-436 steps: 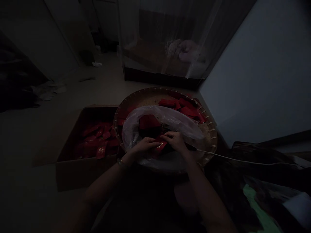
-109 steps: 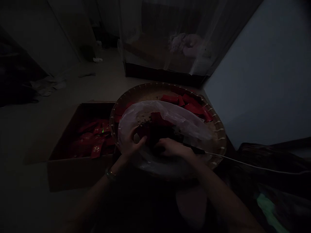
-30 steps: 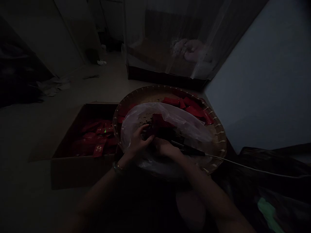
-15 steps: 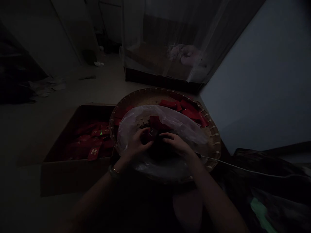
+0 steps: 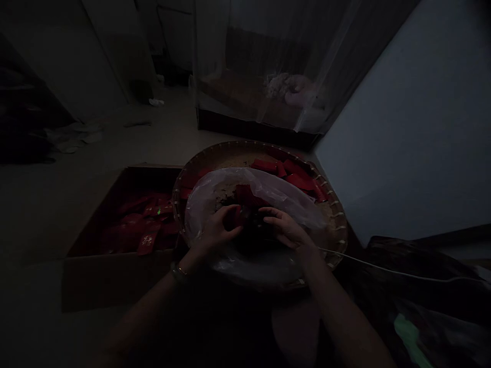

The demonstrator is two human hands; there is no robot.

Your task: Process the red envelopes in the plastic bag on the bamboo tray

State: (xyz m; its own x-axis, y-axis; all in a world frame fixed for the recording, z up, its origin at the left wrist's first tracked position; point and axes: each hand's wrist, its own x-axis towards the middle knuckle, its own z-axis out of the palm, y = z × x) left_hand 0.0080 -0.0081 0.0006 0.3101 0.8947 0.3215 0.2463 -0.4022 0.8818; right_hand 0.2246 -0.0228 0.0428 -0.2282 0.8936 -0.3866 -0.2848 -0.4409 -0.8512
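The scene is very dark. My left hand (image 5: 219, 228) is curled, thumb and fingers gripping a small red packet (image 5: 235, 216). To its right, my right hand (image 5: 286, 228) hovers with fingers apart and slightly bent; nothing shows in it. Both hands are over a clear plastic bag (image 5: 295, 202) spread in a round woven bamboo tray (image 5: 339, 217). A dark mass (image 5: 251, 240) lies between and below the hands, too dim to make out. Just beyond the fingers, another red packet (image 5: 244, 194) rests on the plastic.
Several red packets (image 5: 299, 176) lie along the tray's far right side. Left of the tray stands an open cardboard box (image 5: 115, 281) with many red packets inside. A white cable (image 5: 391, 270) runs off to the right. Beyond are a netted bed (image 5: 245, 97) and a pale wall (image 5: 414, 128).
My right hand has drawn slightly right, away from the left hand, and its fingers have spread. A clear, shiny bit at the left fingertips no longer shows. The left hand has barely moved.
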